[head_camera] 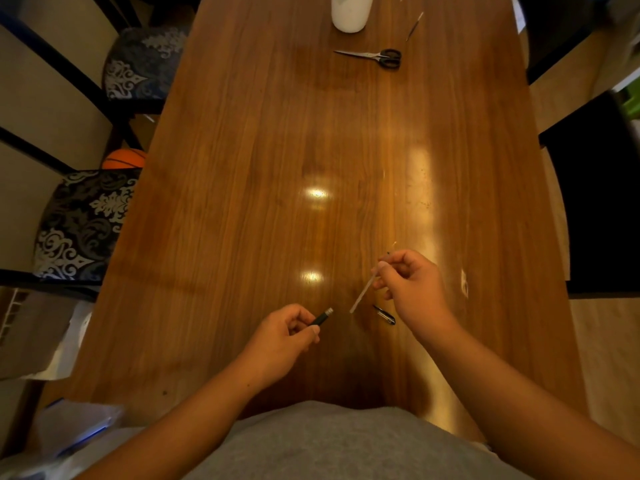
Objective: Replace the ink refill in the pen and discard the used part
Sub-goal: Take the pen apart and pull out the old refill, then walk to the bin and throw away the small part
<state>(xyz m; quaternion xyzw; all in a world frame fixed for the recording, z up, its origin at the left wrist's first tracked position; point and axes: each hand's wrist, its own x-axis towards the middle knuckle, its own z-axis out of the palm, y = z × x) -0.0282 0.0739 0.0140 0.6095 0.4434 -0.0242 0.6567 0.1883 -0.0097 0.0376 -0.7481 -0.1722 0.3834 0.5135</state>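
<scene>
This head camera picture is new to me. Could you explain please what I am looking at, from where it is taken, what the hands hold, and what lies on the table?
There is no machine here. One camera sits on a person's head and looks forward and down, so you see the person's own arms.

The left hand holds a dark pen barrel. The right hand pinches a thin pale ink refill, apart from the barrel.

On the wooden table, beside the right hand, lies a small dark pen part. At the far end are scissors, a white container and another thin stick, perhaps a refill too; it is too small to tell.
</scene>
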